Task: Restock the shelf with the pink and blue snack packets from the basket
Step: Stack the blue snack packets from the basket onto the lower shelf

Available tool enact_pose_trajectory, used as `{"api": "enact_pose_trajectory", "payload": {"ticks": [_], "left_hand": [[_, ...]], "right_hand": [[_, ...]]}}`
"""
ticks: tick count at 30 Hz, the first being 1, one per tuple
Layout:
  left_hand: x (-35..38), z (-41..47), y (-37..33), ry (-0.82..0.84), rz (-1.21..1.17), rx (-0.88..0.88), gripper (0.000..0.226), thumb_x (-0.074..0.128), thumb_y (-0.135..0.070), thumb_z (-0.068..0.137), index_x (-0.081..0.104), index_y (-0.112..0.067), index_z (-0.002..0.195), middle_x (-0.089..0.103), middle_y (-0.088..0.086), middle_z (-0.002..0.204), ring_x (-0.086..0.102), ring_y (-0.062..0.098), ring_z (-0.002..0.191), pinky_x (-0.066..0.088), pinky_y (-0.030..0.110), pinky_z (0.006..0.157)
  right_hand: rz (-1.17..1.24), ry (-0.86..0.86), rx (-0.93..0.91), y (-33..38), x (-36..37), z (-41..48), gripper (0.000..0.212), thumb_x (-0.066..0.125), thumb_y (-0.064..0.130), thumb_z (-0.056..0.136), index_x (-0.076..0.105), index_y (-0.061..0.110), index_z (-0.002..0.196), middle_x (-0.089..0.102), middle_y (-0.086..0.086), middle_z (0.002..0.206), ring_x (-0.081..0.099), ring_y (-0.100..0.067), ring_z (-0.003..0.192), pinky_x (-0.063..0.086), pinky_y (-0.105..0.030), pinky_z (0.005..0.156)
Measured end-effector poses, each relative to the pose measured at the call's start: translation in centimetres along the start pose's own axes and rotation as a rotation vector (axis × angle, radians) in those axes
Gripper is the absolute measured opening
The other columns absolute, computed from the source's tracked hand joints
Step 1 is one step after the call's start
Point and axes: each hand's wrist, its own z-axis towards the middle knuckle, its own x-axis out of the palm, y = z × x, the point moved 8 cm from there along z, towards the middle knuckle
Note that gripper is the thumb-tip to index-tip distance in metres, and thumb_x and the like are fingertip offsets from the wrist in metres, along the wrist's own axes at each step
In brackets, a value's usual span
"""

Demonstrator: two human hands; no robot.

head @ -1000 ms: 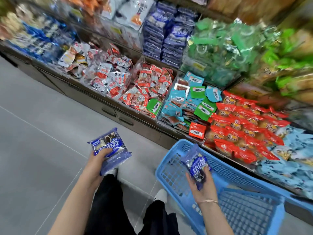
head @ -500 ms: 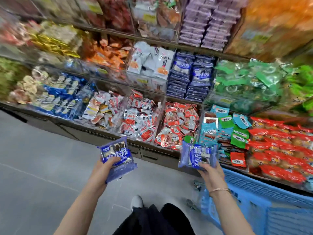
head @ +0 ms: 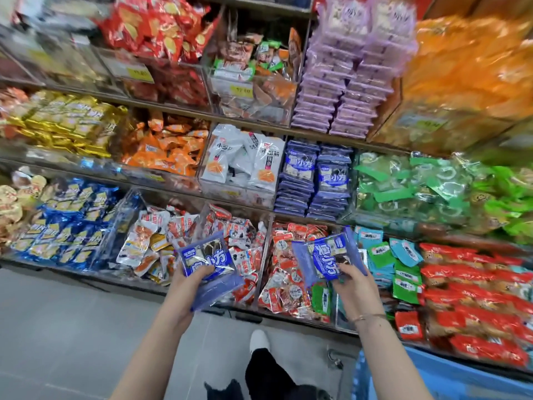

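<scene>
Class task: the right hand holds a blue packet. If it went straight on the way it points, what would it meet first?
Probably the stacked blue packets straight ahead; the right hand seems raised above the red-and-white packets, though depth is unclear.

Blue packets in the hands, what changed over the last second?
The right hand lifted its blue packet from over the basket up toward the shelf; the left hand raised its packets too. Both hands kept their grip; nothing was released.

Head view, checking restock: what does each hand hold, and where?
Left hand grips a blue packet by its lower edge; right hand, a second blue packet by its lower corner.
</scene>
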Motion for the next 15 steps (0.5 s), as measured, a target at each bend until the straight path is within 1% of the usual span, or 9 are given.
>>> {"api": "enact_pose_trajectory", "payload": {"ticks": [2, 4, 6, 7, 9, 11, 12, 14, 15], "left_hand": [[1.6, 1.6, -1.3, 0.007, 0.0, 0.017, 0.032, 0.06, -0.004, 0.086, 0.056, -0.009, 0.118, 0.072, 0.015, 0.095, 0.07, 0.027, 0.073, 0.053, 0.029, 0.058], [3.4, 3.1, -2.5, 0.019, -0.01, 0.032, 0.029, 0.06, -0.004, 0.086, 0.057, -0.011, 0.113, 0.074, 0.01, 0.087, 0.07, 0.023, 0.067, 0.052, 0.026, 0.051], [5.0, 4.6, -3.5, 0.031, -0.016, 0.048, 0.029, 0.061, -0.004, 0.086, 0.057, -0.014, 0.113, 0.074, 0.008, 0.085, 0.071, 0.023, 0.067, 0.053, 0.026, 0.052], [5.8, 5.3, -4.0, 0.039, -0.013, 0.047, 0.032, 0.061, -0.005, 0.085, 0.057, -0.013, 0.116, 0.074, 0.009, 0.089, 0.071, 0.025, 0.071, 0.053, 0.029, 0.056], [6.9, 6.3, -4.8, 0.056, -0.018, 0.038, 0.037, 0.063, -0.007, 0.085, 0.055, -0.009, 0.121, 0.073, 0.014, 0.097, 0.07, 0.029, 0.076, 0.053, 0.032, 0.061], [7.7, 7.4, -5.7, 0.082, -0.02, 0.038, 0.039, 0.065, -0.008, 0.083, 0.056, -0.01, 0.121, 0.073, 0.015, 0.098, 0.071, 0.031, 0.077, 0.054, 0.033, 0.062], [8.0, 7.9, -6.2, 0.092, -0.015, 0.044, 0.038, 0.066, -0.009, 0.083, 0.057, -0.013, 0.12, 0.074, 0.013, 0.097, 0.071, 0.031, 0.078, 0.054, 0.033, 0.063], [8.5, 8.7, -7.1, 0.123, -0.01, 0.052, 0.037, 0.067, -0.011, 0.082, 0.057, -0.02, 0.117, 0.075, 0.009, 0.096, 0.072, 0.03, 0.082, 0.054, 0.034, 0.067], [8.9, 9.1, -7.5, 0.147, -0.012, 0.052, 0.037, 0.067, -0.012, 0.082, 0.057, -0.022, 0.116, 0.075, 0.008, 0.097, 0.072, 0.029, 0.083, 0.054, 0.035, 0.067]], "right_hand": [[0.047, 0.002, 0.029, 0.4, 0.8, 1.8, 0.022, 0.043, -0.003, 0.093, 0.055, 0.013, 0.085, 0.065, 0.001, 0.072, 0.063, -0.003, 0.06, 0.049, -0.021, 0.06], [0.109, 0.005, 0.068, 0.8, 1.8, 3.2, 0.014, 0.043, 0.007, 0.096, 0.057, 0.009, 0.099, 0.062, -0.011, 0.093, 0.066, -0.017, 0.076, 0.05, -0.037, 0.074], [0.146, 0.023, 0.165, 0.5, 2.7, 4.7, 0.036, 0.046, 0.022, 0.097, 0.049, 0.005, 0.128, 0.053, -0.019, 0.127, 0.059, -0.035, 0.11, 0.043, -0.054, 0.097], [0.145, 0.027, 0.186, 0.6, 3.0, 5.3, 0.047, 0.047, 0.03, 0.096, 0.041, 0.009, 0.138, 0.043, -0.016, 0.141, 0.049, -0.038, 0.123, 0.037, -0.057, 0.103], [0.117, 0.014, 0.203, 0.8, 3.4, 6.9, 0.058, 0.047, 0.041, 0.094, 0.03, 0.021, 0.146, 0.029, -0.009, 0.152, 0.037, -0.035, 0.134, 0.034, -0.056, 0.107], [0.092, -0.027, 0.23, 1.1, 4.1, 7.9, 0.06, 0.043, 0.046, 0.094, 0.024, 0.027, 0.148, 0.026, -0.009, 0.154, 0.04, -0.034, 0.132, 0.037, -0.053, 0.106], [0.102, -0.036, 0.255, 1.2, 4.5, 8.1, 0.058, 0.042, 0.046, 0.095, 0.026, 0.025, 0.147, 0.031, -0.011, 0.151, 0.047, -0.036, 0.125, 0.041, -0.051, 0.102], [0.152, 0.001, 0.277, 2.0, 5.8, 8.3, 0.041, 0.043, 0.035, 0.098, 0.047, 0.017, 0.134, 0.056, -0.013, 0.129, 0.061, -0.034, 0.101, 0.05, -0.044, 0.086], [0.134, 0.021, 0.253, 2.7, 6.3, 8.5, 0.026, 0.045, 0.025, 0.096, 0.059, 0.014, 0.115, 0.066, -0.01, 0.108, 0.065, -0.028, 0.086, 0.052, -0.039, 0.075]]}}
